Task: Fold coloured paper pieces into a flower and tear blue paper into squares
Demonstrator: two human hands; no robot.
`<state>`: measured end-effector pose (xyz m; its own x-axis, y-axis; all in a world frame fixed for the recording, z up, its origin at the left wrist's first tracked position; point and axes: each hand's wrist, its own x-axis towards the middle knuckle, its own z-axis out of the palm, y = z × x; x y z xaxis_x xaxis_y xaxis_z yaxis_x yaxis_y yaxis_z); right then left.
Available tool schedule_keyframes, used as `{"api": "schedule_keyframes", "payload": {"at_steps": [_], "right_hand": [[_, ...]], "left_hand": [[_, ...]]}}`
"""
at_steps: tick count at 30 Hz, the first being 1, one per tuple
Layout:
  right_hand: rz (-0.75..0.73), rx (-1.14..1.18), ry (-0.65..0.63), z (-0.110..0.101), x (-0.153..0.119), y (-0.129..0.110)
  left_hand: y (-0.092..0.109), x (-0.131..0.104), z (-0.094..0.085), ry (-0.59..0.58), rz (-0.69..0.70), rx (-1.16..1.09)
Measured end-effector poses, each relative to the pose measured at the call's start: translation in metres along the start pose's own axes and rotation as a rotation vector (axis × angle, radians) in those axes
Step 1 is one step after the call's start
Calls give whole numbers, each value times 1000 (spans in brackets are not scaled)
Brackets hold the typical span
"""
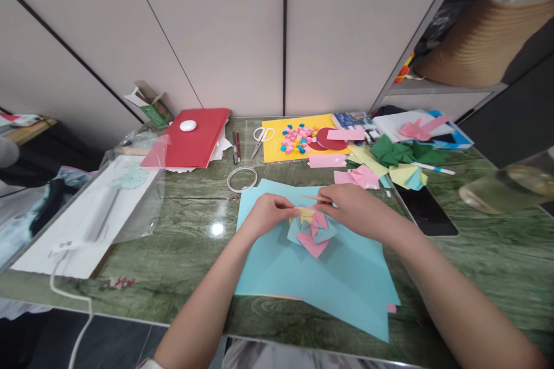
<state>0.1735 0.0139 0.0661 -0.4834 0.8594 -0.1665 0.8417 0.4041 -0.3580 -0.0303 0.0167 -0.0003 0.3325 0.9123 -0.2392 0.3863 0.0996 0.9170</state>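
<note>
I see L hand [269, 211] w/ fingers pinching folded paper [314, 236] at its yellow edge; R hand's [352, 204] fingers grip stick [314, 198], over blue sheets [337, 291].

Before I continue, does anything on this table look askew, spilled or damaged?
No spill or damage stands out. The blue sheets under the folded paper look askew: their edges fan apart instead of lining up. A pink scrap also shows by their right edge.

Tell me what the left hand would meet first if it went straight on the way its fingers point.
The left hand would meet the folded paper model first; its fingertips seem to pinch the yellow edge. The right hand probably comes next, though depth is unclear.
</note>
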Motion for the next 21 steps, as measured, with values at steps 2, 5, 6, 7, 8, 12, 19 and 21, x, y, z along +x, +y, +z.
{"api": "schedule_keyframes", "payload": {"at_steps": [2,5,6,7,8,12,19,21], "right_hand": [[3,-1,-5,0,0,0],[10,-7,-8,0,0,-1],[13,-9,-9,0,1,-1],[16,-11,-11,0,1,-1],[18,-13,-12,0,1,-1],[14,-28,-12,0,1,-1],[11,-21,-9,0,1,1],[14,-19,-12,0,1,1]], "left_hand": [[-2,0,0,-6,14,22],[-3,0,0,-20,29,63],[-2,0,0,-21,36,76],[-2,0,0,-17,45,88],[-1,-1,0,-11,55,98],[1,-2,2,46,42,100],[-1,1,3,98,20,35],[-2,2,2,97,15,27]]}}
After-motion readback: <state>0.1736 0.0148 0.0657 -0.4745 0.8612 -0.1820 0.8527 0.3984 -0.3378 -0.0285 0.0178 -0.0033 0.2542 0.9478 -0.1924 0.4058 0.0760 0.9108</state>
